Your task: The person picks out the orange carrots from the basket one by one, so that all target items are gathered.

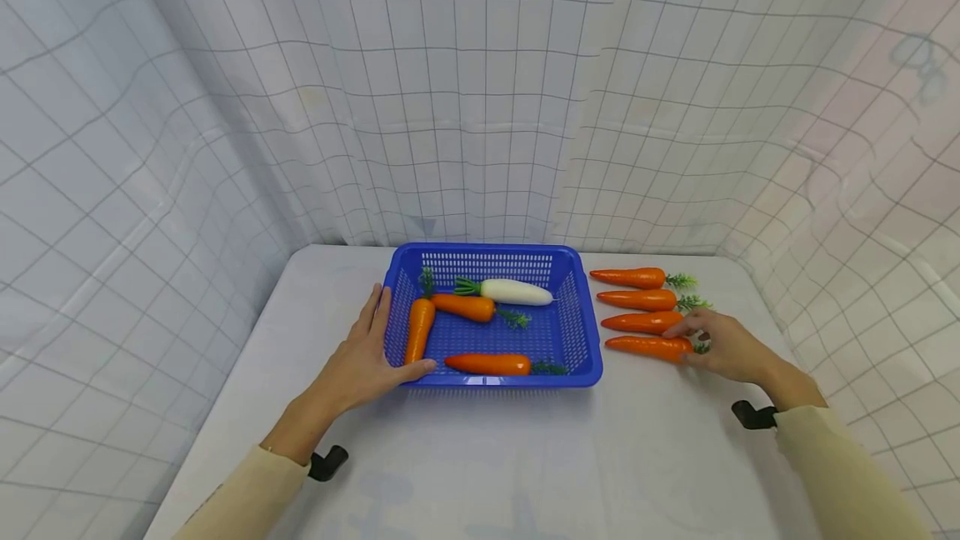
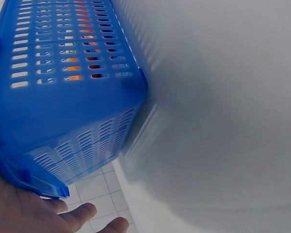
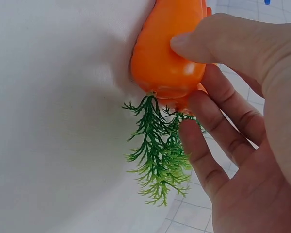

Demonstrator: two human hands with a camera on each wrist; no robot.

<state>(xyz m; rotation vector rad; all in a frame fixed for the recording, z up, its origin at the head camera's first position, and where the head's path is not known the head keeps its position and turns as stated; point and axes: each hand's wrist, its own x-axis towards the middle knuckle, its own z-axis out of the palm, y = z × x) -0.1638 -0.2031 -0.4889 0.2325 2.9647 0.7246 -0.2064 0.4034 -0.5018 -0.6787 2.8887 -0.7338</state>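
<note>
Four carrots lie in a row on the white table, just right of the blue basket. The right hand pinches the nearest carrot at its leafy end, thumb on top, fingers beneath. The left hand rests with straight fingers against the basket's left wall. Inside lie three carrots and a white radish.

A white table bears a blue basket and four carrots beside it.
</note>
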